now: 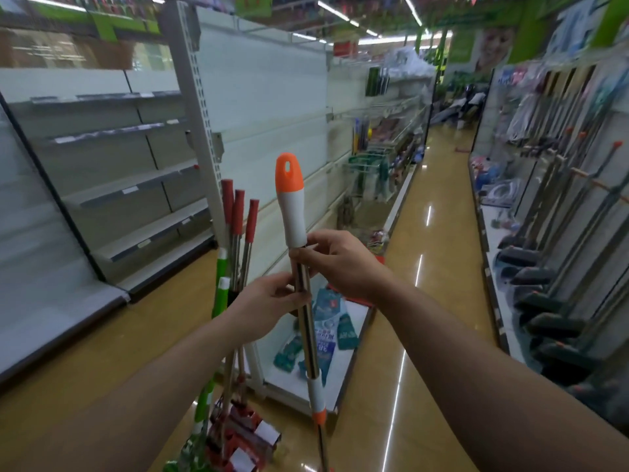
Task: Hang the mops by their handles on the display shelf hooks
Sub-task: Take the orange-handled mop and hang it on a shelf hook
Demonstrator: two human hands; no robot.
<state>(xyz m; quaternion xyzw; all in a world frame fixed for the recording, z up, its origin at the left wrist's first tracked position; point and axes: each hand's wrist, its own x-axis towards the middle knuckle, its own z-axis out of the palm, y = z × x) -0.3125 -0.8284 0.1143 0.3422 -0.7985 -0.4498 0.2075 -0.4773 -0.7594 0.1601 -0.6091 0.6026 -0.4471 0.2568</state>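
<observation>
Between both hands stands the mop handle (292,202) (orange-capped, white grip, steel shaft), left hand (263,306) and right hand (335,264) gripping its shaft.

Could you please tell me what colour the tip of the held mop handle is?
Orange tip, above a white grip; head view.

You stand on a glossy tan floor (439,301) between display shelves, where the white base shelf (354,318) ahead carries teal packets (326,332), and red-handled mops (238,212) lean against its upright.
</observation>
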